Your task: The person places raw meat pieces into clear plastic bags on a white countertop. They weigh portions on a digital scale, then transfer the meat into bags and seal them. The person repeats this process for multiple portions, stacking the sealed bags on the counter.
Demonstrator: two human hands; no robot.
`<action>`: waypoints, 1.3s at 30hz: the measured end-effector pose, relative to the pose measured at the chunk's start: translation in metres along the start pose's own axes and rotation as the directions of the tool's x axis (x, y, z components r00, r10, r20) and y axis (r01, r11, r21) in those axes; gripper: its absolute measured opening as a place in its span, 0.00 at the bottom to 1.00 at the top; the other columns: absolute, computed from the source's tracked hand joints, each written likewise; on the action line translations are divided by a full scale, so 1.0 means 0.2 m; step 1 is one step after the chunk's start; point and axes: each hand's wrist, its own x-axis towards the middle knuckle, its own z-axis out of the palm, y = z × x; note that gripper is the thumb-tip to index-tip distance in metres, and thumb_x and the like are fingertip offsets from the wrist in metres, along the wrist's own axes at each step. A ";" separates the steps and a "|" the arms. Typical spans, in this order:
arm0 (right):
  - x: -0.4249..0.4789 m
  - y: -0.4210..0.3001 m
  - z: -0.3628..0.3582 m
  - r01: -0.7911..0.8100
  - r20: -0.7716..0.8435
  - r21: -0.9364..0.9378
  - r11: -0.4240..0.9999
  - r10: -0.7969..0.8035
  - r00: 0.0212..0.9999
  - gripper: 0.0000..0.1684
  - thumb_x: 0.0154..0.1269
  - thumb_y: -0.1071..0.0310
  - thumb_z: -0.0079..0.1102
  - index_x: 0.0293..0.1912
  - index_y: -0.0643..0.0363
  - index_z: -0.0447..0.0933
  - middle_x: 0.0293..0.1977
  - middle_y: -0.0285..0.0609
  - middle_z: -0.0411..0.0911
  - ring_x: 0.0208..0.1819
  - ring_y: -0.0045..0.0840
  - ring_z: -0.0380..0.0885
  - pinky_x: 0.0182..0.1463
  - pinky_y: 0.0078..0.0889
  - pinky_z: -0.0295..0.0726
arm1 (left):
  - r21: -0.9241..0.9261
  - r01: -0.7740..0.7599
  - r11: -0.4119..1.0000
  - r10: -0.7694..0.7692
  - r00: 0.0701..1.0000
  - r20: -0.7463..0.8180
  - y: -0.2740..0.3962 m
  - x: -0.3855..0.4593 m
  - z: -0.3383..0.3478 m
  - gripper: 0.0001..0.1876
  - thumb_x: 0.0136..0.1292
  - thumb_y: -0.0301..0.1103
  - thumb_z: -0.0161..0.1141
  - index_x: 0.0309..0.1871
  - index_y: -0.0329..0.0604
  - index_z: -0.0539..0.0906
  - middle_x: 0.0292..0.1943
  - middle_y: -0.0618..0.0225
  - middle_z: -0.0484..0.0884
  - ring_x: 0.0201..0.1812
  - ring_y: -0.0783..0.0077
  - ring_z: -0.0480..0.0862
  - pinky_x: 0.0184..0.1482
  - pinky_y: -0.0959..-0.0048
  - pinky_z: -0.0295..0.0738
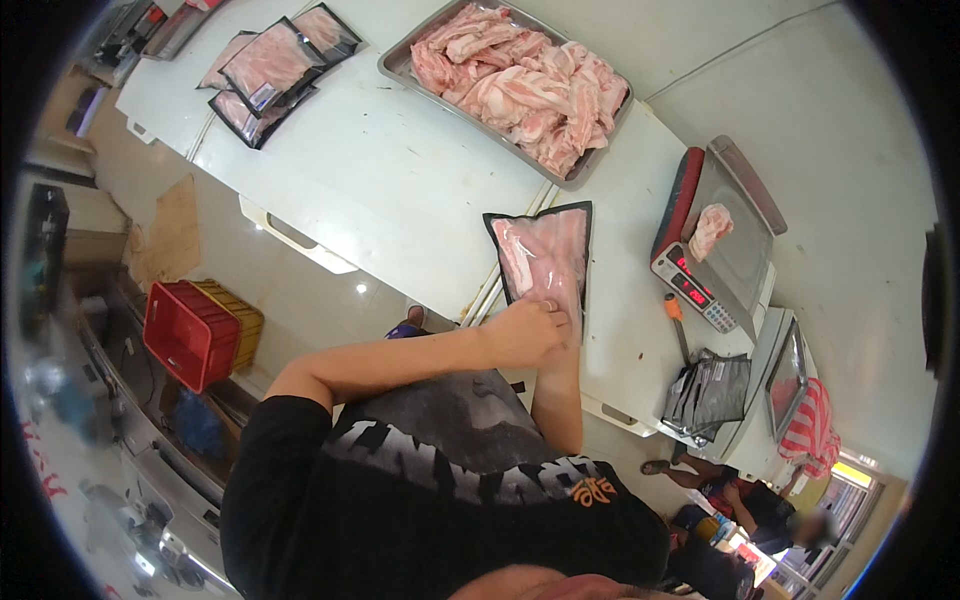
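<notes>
A flat clear-fronted plastic bag with black edges (544, 240) lies on the white lid in front of me, with pale pink meat slices inside. My left hand (529, 330), a ring on one finger, is closed over the near end of this bag. Beneath it, my right hand (561, 361) reaches up into the near end of the bag. Its fingers are mostly hidden by my left hand and the plastic, so their grip cannot be made out. Beyond the bag, a metal tray (480, 124) holds a heap of sliced fatty meat (525, 82).
Several filled bags (270, 64) lie at the far left. At right, a digital scale (739, 247) carries a meat piece (711, 231). An orange-handled knife (675, 311) and stacked empty bags (705, 394) lie nearer. Red crate (180, 334) on the floor; people (750, 502) lower right.
</notes>
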 end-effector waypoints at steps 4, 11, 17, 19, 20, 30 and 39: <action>0.02 0.00 0.00 -0.033 -0.029 -0.090 0.995 0.031 0.999 0.19 0.83 0.68 0.59 0.66 0.63 0.83 0.62 0.42 0.85 0.60 0.23 0.84 0.64 0.30 0.81 | -0.218 -0.079 0.973 0.046 0.987 -0.154 -0.07 -0.05 -0.08 0.14 0.70 0.45 0.68 0.45 0.42 0.88 0.41 0.57 0.87 0.44 0.52 0.89 0.49 0.57 0.85; -0.01 0.00 0.03 0.284 -0.033 -0.406 0.869 -0.324 0.945 0.22 0.84 0.65 0.59 0.68 0.65 0.83 0.63 0.41 0.86 0.65 0.21 0.80 0.71 0.28 0.75 | -0.506 0.406 0.761 -0.527 0.841 -0.118 -0.49 -0.22 -0.31 0.09 0.69 0.38 0.71 0.40 0.41 0.89 0.34 0.57 0.88 0.33 0.56 0.86 0.39 0.62 0.81; 0.07 -0.04 0.02 0.172 -0.024 -0.442 0.881 -0.203 0.979 0.19 0.86 0.66 0.57 0.67 0.64 0.83 0.45 0.32 0.84 0.36 0.12 0.75 0.40 0.20 0.74 | -0.397 0.392 0.830 -0.496 0.845 -0.202 -0.79 -0.13 -0.34 0.08 0.69 0.34 0.71 0.43 0.39 0.91 0.33 0.57 0.87 0.33 0.59 0.85 0.39 0.62 0.81; 0.07 -0.08 0.04 0.126 -0.038 -0.451 0.883 -0.160 0.986 0.18 0.86 0.66 0.58 0.65 0.65 0.84 0.38 0.30 0.82 0.31 0.11 0.70 0.36 0.18 0.70 | -0.359 0.317 0.878 -0.411 0.882 -0.228 -0.82 -0.10 -0.31 0.08 0.68 0.35 0.71 0.44 0.41 0.91 0.33 0.59 0.86 0.33 0.59 0.86 0.39 0.62 0.81; 0.07 -0.10 0.06 0.120 -0.034 -0.453 0.884 -0.151 0.988 0.18 0.86 0.66 0.58 0.64 0.65 0.85 0.35 0.30 0.81 0.29 0.10 0.68 0.35 0.18 0.69 | -0.339 0.279 0.899 -0.369 0.898 -0.241 -0.83 -0.09 -0.30 0.08 0.68 0.35 0.71 0.44 0.42 0.91 0.33 0.59 0.86 0.34 0.59 0.86 0.39 0.62 0.81; 0.05 -0.05 -0.04 -0.027 -0.097 -0.338 0.941 -0.006 0.995 0.09 0.74 0.75 0.70 0.52 0.65 0.88 0.33 0.37 0.86 0.32 0.18 0.84 0.36 0.24 0.80 | -0.269 0.205 0.941 -0.288 0.901 -0.324 -0.88 -0.11 -0.24 0.13 0.64 0.42 0.76 0.44 0.45 0.91 0.36 0.65 0.86 0.39 0.61 0.87 0.42 0.62 0.83; 0.03 -0.11 -0.03 0.595 0.477 -0.792 0.139 -0.469 0.744 0.19 0.63 0.75 0.77 0.54 0.59 0.87 0.51 0.49 0.88 0.55 0.43 0.86 0.62 0.45 0.82 | -0.332 0.225 0.916 -0.332 0.890 -0.312 -0.89 -0.11 -0.24 0.13 0.67 0.41 0.75 0.47 0.44 0.90 0.36 0.64 0.86 0.38 0.61 0.86 0.42 0.63 0.82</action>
